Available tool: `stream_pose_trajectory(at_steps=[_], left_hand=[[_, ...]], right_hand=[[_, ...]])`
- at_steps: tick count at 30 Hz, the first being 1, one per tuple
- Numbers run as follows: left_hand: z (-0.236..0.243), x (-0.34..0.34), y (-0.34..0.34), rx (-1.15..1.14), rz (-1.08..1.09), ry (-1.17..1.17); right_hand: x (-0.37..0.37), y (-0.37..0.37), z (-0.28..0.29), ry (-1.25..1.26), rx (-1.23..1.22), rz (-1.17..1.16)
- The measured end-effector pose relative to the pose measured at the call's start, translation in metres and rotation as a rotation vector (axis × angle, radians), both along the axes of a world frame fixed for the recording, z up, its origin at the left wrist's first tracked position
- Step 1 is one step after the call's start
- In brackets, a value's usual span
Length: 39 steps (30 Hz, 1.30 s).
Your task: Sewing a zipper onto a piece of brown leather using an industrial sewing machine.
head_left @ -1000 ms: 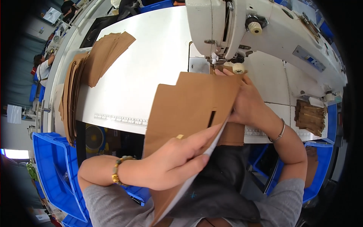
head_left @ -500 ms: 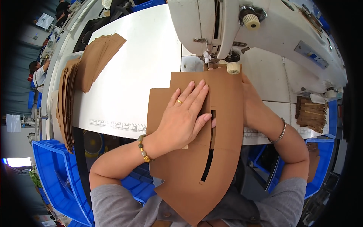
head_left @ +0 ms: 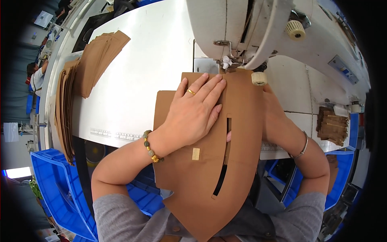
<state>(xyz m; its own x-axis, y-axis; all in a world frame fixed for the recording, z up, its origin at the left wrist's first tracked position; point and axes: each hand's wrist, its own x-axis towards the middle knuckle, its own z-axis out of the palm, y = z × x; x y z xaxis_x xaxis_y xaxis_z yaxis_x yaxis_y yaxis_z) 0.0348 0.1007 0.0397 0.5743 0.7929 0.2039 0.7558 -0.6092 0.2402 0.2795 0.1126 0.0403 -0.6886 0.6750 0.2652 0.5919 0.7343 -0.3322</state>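
A large brown fabric panel [head_left: 201,177] with a long slit and a pointed near end lies under the sewing machine's needle area [head_left: 229,64]. My left hand [head_left: 195,105] rests flat on its upper left part, fingers stretched forward, with the fingertips close to the presser foot. Beside the left wrist, a small pale tan patch [head_left: 196,154] shows on the panel. My right hand [head_left: 273,109] is at the panel's right edge, partly underneath. Its fingers are mostly hidden, though a bit of finger shows through the slit.
Stacked brown pieces [head_left: 94,60] lie at the table's left, with more folded ones [head_left: 64,109] hanging over its edge. A bundle of brown pieces [head_left: 332,126] sits at the right. Blue bins [head_left: 56,161] stand below on both sides. Another person [head_left: 37,74] works far left.
My left hand has slid slightly forward and left on the panel, uncovering the small tan patch. The panel's far edge is slightly closer to the machine. The view has shifted a little.
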Motion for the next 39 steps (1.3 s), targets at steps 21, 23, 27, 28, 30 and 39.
stream_pose_trajectory(at_steps=[21, 23, 27, 28, 30, 39], left_hand=[[-0.006, -0.012, 0.079, 0.077, 0.028, -0.018], [0.0, -0.015, 0.068, 0.046, 0.032, -0.049], [0.008, -0.016, 0.023, 0.1, -0.032, -0.071], [0.007, -0.015, 0.015, -0.062, -0.035, -0.019], [0.003, -0.014, 0.011, -0.013, -0.03, -0.021], [-0.004, -0.012, 0.015, 0.042, -0.031, 0.002]], right_hand=[[-0.003, -0.001, 0.006, -0.054, -0.044, -0.027], [-0.002, -0.001, 0.006, -0.055, -0.034, -0.021], [-0.001, -0.001, 0.002, -0.062, -0.045, -0.019], [-0.001, -0.001, 0.002, -0.059, -0.039, -0.016], [0.0, -0.001, 0.001, -0.055, -0.048, -0.015], [0.0, 0.001, -0.003, -0.059, 0.019, 0.002]])
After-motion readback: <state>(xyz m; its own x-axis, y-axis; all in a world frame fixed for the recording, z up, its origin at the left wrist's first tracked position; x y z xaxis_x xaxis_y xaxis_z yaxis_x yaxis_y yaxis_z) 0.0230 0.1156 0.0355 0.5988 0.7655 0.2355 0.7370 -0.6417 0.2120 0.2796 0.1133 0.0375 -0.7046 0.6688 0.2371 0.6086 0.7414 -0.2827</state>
